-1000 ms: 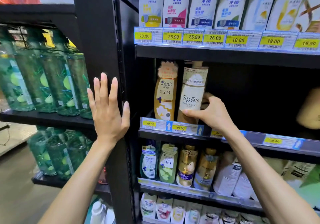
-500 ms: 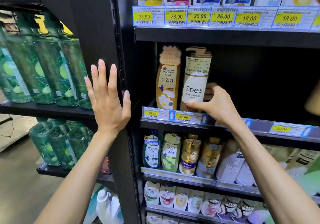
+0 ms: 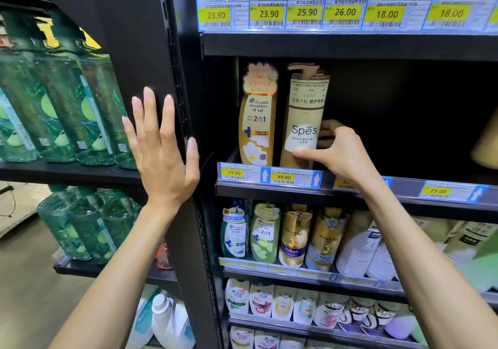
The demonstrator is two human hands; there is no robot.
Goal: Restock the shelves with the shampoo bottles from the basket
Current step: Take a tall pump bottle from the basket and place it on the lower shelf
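I am gripping the Spes shampoo bottle [image 3: 303, 122] with my right hand [image 3: 342, 152]. My thumb is pressing on its front low down, just under the white label, and my fingers are curling round its right side and back. It is a tall beige-gold bottle, wearing a card collar over its pump top and a white panel on its front. The panel is showing "Spēs" in grey letters, with lines of Chinese print above and below it. The bottle is standing upright at the front of the black shelf [image 3: 404, 191], directly above a yellow price tag [image 3: 283, 177] reading 49.00. Just left of the bottle, a gold Head & Shoulders bottle [image 3: 257, 122] is standing with "2合1" on its front, over a tag reading 39.90. Well to the left of the bottle, my left hand [image 3: 161, 157] is hovering flat and wide, fingers straight and spread, holding nothing. Its palm is facing the black upright post [image 3: 151, 52], and I cannot tell whether it is touching. Farther left again, green bottles [image 3: 89, 106] are lining another shelf.
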